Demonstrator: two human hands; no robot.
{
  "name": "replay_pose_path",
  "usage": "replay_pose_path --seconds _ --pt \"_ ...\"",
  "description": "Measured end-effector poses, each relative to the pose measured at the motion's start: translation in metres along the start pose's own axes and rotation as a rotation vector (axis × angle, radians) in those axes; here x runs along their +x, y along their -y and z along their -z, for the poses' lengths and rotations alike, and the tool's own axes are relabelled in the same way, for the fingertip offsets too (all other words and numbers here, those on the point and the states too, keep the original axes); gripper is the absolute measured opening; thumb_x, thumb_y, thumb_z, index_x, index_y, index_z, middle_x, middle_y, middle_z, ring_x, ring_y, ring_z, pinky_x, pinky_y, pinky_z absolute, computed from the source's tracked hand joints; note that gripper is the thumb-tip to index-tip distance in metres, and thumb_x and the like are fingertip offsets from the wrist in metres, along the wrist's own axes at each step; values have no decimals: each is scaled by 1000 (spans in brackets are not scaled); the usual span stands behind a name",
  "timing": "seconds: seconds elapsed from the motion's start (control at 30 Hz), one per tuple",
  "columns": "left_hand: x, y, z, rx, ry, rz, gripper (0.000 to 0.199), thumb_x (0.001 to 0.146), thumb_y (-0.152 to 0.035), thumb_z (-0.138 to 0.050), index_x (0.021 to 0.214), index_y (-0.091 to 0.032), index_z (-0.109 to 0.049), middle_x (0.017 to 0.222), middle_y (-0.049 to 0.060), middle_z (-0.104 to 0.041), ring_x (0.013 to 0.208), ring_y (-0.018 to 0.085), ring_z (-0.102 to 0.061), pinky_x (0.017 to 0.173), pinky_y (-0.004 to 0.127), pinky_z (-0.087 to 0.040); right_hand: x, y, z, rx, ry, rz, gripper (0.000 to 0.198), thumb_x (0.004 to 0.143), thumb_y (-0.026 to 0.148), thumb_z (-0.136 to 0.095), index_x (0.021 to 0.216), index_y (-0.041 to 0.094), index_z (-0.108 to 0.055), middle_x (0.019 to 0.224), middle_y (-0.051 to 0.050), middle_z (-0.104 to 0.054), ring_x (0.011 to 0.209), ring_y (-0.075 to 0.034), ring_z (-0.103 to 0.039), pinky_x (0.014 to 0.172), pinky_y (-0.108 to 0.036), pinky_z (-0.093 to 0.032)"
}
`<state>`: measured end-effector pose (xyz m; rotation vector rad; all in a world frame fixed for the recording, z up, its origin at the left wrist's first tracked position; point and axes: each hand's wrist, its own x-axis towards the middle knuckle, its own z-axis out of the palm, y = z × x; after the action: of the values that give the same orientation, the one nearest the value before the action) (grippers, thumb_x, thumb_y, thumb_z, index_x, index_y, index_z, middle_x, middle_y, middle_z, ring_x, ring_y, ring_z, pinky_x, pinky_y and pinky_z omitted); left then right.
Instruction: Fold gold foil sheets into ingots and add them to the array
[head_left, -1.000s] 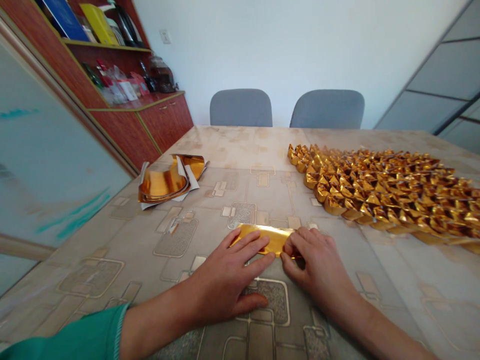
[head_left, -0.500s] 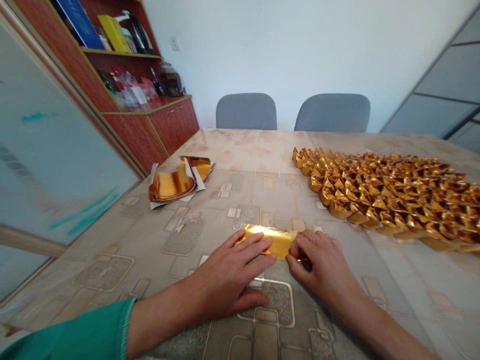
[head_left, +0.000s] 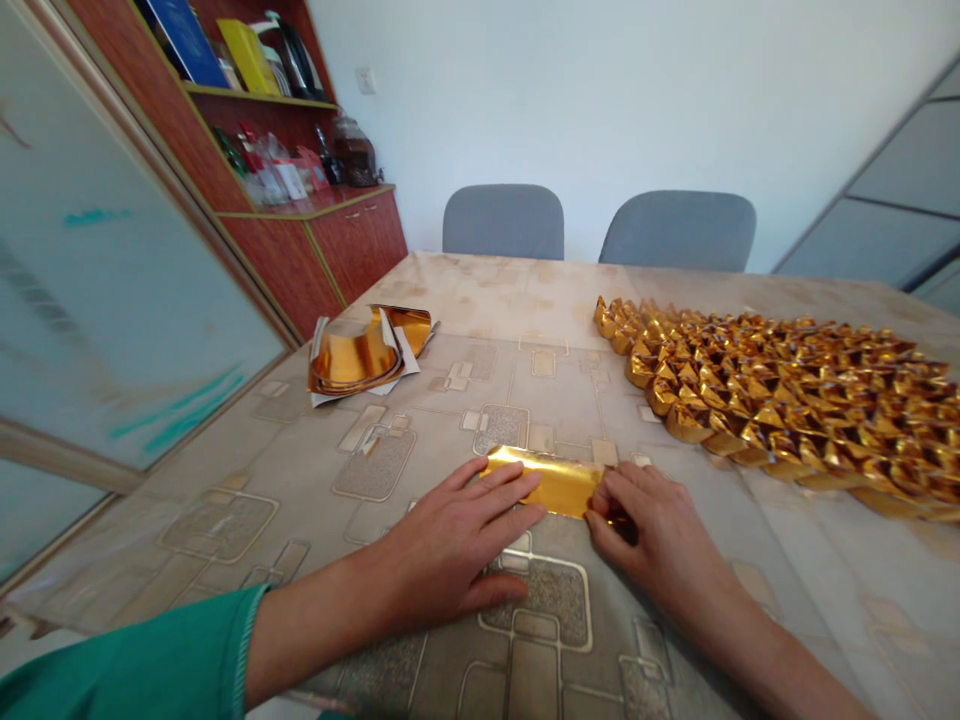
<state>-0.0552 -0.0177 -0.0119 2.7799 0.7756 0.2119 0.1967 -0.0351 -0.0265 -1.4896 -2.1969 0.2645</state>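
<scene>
A narrow strip of shiny gold foil paper (head_left: pixel 564 487) lies flat on the table in front of me. My left hand (head_left: pixel 465 540) rests on its left end, fingers stretched out and the thumb lying apart on the tabletop. At the strip's right end, my right hand (head_left: pixel 649 520) has its fingers curled, pinching the edge of the paper; the fingertips partly hide that end. Beyond my left hand is a loose pile of curved gold foil sheets (head_left: pixel 356 360) with white backs. Rows of folded gold foil pieces (head_left: pixel 780 385) cover the right side.
The table (head_left: pixel 480 275) has a patterned cover. Two grey chairs (head_left: pixel 504 220) stand behind it against the white wall. A red-brown cabinet (head_left: pixel 360 245) with bottles and boxes is at the back left, beside a frosted sliding door (head_left: pixel 135 270).
The whole view has shifted slightly. My right hand sits a little further right along the foil strip, with its fingers still curled on the end. My left hand stays flat on the strip.
</scene>
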Motion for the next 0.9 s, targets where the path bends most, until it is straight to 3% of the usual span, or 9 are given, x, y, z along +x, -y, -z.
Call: replay_pose_path --seconds 0.27,0.9 --pt "-6 2 -1 49 -10 38 54 93 -46 -53 140 -19 -46 150 12 -41 140 28 -35 117 50 -19 -2 -4 1 -32 -11 -6 15 80 13 -53 68 21 -51 69 -1 -57 68 -19 -52 63 -30 -33" --pt "-21 9 -2 143 -69 51 49 96 -45 -49 139 -22 -46 149 7 -45 140 25 -36 116 49 -20 -3 -12 11 -66 123 46 15 85 11 -51 75 21 -52 74 -4 -58 73 -22 -52 65 -32 -36"
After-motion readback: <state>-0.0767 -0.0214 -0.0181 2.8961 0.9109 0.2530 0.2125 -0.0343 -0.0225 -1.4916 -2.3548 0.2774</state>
